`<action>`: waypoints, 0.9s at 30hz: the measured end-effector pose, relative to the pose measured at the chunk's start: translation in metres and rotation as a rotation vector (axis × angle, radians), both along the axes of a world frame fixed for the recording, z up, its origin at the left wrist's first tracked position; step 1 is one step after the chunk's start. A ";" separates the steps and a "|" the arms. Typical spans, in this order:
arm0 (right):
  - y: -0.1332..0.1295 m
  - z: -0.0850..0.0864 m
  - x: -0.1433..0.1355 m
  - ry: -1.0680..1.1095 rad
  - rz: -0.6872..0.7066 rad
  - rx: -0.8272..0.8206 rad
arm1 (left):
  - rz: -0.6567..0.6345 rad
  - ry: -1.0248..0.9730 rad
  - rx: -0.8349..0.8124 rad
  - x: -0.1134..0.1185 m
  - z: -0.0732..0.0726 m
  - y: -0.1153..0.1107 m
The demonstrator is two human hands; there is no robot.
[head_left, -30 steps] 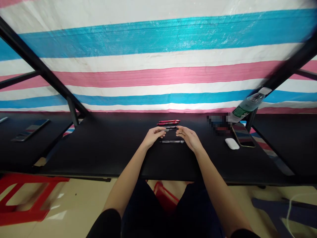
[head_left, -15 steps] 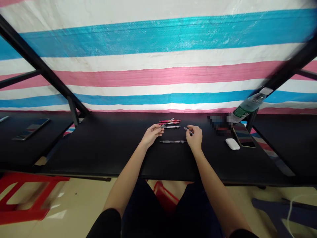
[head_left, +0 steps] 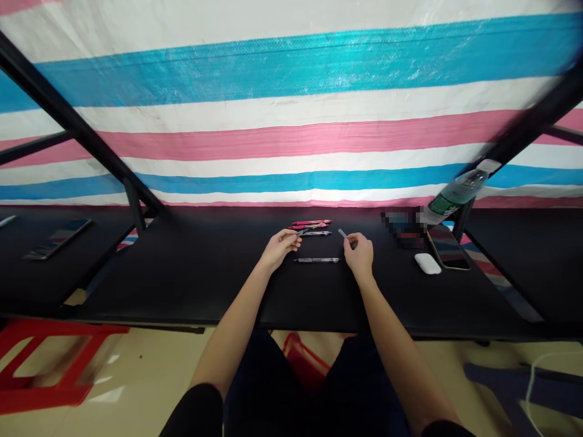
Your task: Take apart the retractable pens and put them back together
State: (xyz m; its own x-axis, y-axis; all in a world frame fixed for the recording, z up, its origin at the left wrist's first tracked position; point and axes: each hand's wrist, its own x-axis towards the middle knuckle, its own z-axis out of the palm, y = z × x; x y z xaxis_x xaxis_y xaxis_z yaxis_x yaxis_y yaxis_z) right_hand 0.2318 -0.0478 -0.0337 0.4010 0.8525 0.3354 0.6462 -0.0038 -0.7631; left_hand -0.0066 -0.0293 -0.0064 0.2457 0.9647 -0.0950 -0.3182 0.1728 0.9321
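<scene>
Left hand [head_left: 277,250] grips pen part [head_left: 302,232]; right hand [head_left: 359,255] pinches clear tube [head_left: 342,233]. Capped bottle [head_left: 460,189], surface [head_left: 182,273] far right corner: contents indistinct.

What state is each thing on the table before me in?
Dark grey pen piece: held in left hand
Clear plastic pen piece: held in right hand
Both grey-and-clear pens: lying flat
Red pens: lying flat
White rounded case: shut
Clear plastic bottle: capped
Black phone: screen dark
Pixelated items: unclear

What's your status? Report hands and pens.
Left hand pinching grey pen part; right hand holding clear pen part. Two red pens lie close beyond.
</scene>
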 end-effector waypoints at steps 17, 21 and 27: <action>-0.003 0.017 -0.014 0.716 0.377 0.042 | -0.007 0.059 0.039 0.001 -0.003 0.001; -0.004 0.018 -0.014 0.714 0.398 0.033 | 0.016 0.092 0.069 0.002 -0.002 0.000; -0.002 0.016 -0.014 0.880 0.445 0.076 | 0.038 0.205 0.126 0.004 0.003 -0.003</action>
State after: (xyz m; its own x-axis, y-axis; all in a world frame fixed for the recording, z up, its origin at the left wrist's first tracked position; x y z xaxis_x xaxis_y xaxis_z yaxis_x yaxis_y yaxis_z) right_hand 0.2179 -0.0497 -0.0176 0.1817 0.9745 0.1316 -0.2207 0.1708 -0.9603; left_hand -0.0024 -0.0326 -0.0036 0.1970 0.9802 -0.0178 -0.1243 0.0430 0.9913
